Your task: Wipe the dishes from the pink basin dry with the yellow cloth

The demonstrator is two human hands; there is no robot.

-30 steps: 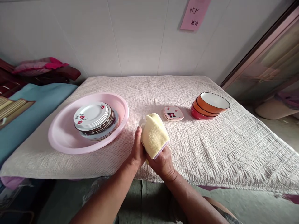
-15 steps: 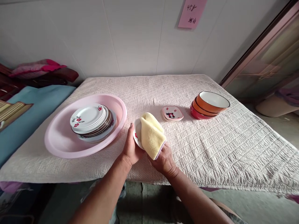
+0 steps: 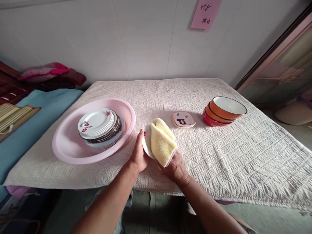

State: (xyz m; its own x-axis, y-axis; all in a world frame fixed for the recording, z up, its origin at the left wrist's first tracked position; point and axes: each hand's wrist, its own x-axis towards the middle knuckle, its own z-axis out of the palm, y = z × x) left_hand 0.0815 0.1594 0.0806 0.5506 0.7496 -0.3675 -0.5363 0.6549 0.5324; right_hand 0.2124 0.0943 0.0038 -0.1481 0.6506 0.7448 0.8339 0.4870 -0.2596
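My left hand (image 3: 140, 154) grips the left edge of a small white plate (image 3: 147, 143) with a red flower, holding it tilted above the cloth near the table's front edge. A pale yellow towel (image 3: 162, 143) with a purple hem covers the plate's right part. My right hand (image 3: 174, 166) is closed on this towel from below and presses it against the plate; its fingertips are hidden under the fabric. Just beyond the towel lie a few small square pink-rimmed dishes (image 3: 184, 119), stacked, the top one bearing a cartoon figure.
At left, a pink basin (image 3: 58, 143) holds a stack of plates (image 3: 96, 122), the upper ones white with red flowers. Stacked orange and red bowls (image 3: 224, 110) stand at right. A quilted white cloth (image 3: 243, 156) covers the table. A pink note (image 3: 206, 14) hangs on the wall.
The whole view has shifted slightly, so everything appears a little further right. The plate has turned a bit in my left hand, its red flower now nearer the top. Both hands keep their holds.
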